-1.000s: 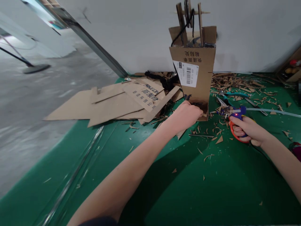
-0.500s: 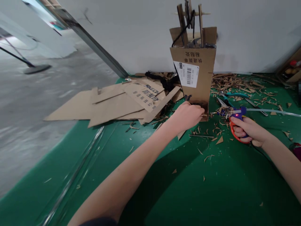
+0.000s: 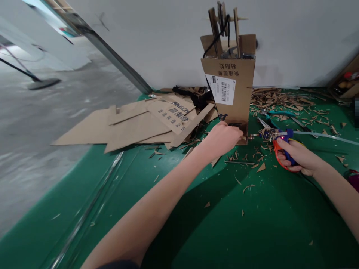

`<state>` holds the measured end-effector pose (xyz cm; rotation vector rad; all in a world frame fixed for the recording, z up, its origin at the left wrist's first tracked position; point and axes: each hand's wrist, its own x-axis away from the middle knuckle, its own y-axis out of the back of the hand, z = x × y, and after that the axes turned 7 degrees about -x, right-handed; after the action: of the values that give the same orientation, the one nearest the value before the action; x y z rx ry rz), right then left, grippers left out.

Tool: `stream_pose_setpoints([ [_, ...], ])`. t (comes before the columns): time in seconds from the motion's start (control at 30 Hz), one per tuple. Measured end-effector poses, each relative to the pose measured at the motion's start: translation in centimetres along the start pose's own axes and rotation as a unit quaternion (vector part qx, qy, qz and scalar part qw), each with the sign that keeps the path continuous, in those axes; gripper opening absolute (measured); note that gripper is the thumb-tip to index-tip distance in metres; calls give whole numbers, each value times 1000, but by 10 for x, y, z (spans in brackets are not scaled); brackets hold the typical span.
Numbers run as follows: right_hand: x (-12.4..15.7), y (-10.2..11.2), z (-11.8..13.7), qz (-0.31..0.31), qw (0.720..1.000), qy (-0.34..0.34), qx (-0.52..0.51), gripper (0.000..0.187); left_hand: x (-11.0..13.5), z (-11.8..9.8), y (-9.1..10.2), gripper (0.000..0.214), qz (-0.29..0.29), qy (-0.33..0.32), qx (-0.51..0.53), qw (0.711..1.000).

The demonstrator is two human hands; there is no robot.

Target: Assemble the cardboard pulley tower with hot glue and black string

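a plain white wall [image 3: 294, 37] stands behind the green tabletop [image 3: 252, 231]. left of it lies a grey floor [image 3: 42, 123] with a round stand base [image 3: 42, 83]; a metal bar [image 3: 117, 63] slants along the wall.

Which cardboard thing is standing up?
The tall box with the barcode sticker, held by the left hand; the other cardboard sheets lie flat.

The box [image 3: 234, 97] is tall, narrow brown cardboard, standing upright on the green mat [image 3: 196, 224] at far centre. It bears a white barcode label [image 3: 221, 89], and strips [image 3: 213, 26] and a black cord [image 3: 215, 39] stick out of its open top. The left hand [image 3: 223, 138] grips its bottom near-left corner. Just right of the base, the blue-and-orange glue gun [image 3: 283, 140], red light lit, points left in the right hand [image 3: 298, 157].
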<state>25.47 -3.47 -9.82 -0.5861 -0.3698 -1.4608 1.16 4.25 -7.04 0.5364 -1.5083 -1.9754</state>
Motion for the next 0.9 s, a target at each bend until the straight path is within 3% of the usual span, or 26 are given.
stream_pose_setpoints([
  [0.37, 0, 0, 1, 8, 1000, -9, 10, 43, 1, 2, -5, 27, -27, -16, -10, 999],
  [0.63, 2, -2, 3, 3, 1000, -17, 15, 44, 0, 1, -5, 27, 0, -20, -20, 1000],
  [0.9, 2, -1, 2, 8, 1000, -18, 22, 45, 1, 1, -6, 23, -37, -2, -11, 999],
])
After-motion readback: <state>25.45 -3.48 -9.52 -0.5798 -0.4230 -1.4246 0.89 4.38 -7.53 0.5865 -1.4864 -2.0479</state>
